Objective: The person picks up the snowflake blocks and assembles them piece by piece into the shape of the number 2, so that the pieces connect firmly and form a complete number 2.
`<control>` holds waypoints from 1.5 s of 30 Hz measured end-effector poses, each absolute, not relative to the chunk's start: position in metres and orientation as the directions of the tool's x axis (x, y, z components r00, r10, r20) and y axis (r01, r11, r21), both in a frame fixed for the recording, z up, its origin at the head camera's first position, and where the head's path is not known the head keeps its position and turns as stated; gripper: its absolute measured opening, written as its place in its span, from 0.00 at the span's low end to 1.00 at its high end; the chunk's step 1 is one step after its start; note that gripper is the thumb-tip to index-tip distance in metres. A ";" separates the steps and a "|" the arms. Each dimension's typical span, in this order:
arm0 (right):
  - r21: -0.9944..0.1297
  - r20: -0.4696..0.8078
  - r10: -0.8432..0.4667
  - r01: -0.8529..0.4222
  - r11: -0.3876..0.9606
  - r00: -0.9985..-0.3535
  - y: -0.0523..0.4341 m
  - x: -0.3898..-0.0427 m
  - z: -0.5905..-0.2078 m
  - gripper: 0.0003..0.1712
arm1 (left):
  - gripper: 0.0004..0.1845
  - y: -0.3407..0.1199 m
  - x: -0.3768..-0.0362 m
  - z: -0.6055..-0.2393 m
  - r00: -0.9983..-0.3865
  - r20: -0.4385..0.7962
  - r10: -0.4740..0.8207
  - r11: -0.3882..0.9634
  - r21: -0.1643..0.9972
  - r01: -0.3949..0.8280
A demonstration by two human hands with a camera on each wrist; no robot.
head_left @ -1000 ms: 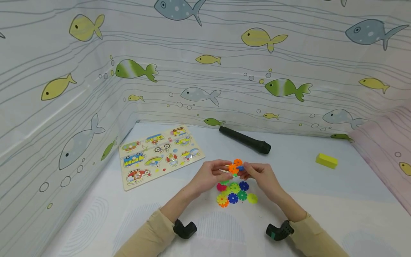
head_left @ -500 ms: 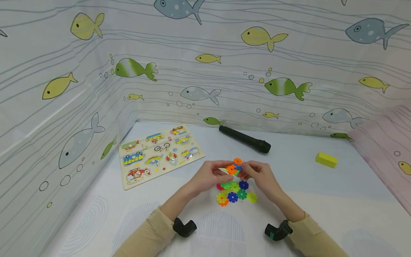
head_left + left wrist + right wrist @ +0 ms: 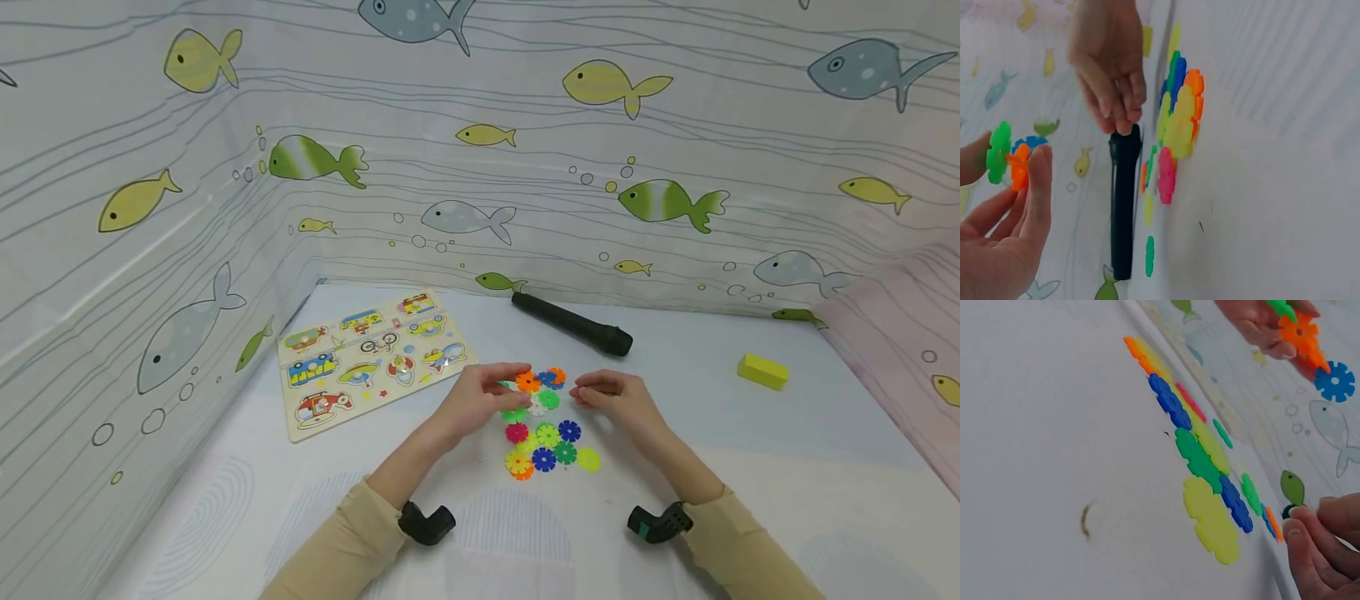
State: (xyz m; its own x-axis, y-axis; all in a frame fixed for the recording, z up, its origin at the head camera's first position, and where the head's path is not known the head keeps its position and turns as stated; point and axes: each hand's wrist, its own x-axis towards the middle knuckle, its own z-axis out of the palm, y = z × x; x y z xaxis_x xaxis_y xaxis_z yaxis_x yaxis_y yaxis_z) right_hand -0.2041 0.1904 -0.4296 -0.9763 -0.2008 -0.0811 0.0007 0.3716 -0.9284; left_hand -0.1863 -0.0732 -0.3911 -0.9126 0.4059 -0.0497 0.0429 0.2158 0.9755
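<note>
My left hand [image 3: 476, 400] pinches a small cluster of joined notched plastic discs between thumb and fingers. In the left wrist view the cluster shows a green disc [image 3: 999, 153], an orange disc [image 3: 1019, 167] and a blue disc [image 3: 1030, 142] partly behind the thumb. The right wrist view has the blue disc [image 3: 1335, 381] sticking out at the free end of the cluster. My right hand [image 3: 618, 408] hovers to the right, apart from the cluster, its fingers loosely bent and nothing visible between them. Below both hands lie loose discs, among them a pink one [image 3: 517, 432] and a dark blue one [image 3: 543, 459].
A wooden picture puzzle board [image 3: 375, 362] lies at the back left. Behind the hands is a black microphone [image 3: 573, 323], and a yellow block [image 3: 762, 372] sits on the right. Fish-printed sheeting [image 3: 540, 183] rises behind the white table surface [image 3: 517, 525].
My right hand has let go of the blue disc and drawn back to the right. The left hand has shifted slightly up and left, holding the joined discs, uncovering loose discs below.
</note>
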 end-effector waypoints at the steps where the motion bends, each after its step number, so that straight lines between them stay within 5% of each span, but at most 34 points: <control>1: -0.924 -0.099 -0.213 0.010 0.382 -0.972 0.192 -0.205 -0.431 0.20 | 0.25 -0.074 -0.187 -0.391 -0.912 -0.043 0.407 0.206 0.978 0.045; 14: -0.785 -0.098 -0.386 -0.167 0.596 -0.917 0.187 -0.204 -0.434 0.18 | 0.24 -0.078 -0.187 -0.388 -0.913 -0.032 0.407 0.166 0.985 0.039; 23: -0.808 -0.132 -0.406 -0.139 0.573 -0.904 0.188 -0.204 -0.436 0.20 | 0.24 -0.076 -0.188 -0.389 -0.914 -0.036 0.405 0.168 0.985 0.036; 45: -0.715 -0.005 -0.476 -0.330 0.617 -0.879 0.188 -0.198 -0.440 0.14 | 0.23 -0.074 -0.187 -0.390 -0.913 -0.031 0.407 0.189 0.981 0.052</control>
State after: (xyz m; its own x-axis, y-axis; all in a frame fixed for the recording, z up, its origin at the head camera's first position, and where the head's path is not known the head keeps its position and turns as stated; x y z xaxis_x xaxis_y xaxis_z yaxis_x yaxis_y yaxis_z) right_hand -0.1982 0.1881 -0.4397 -0.8795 -0.4759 -0.0052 -0.3297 0.6170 -0.7146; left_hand -0.1867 -0.0744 -0.3905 -0.9130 0.4068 -0.0305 0.0516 0.1894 0.9805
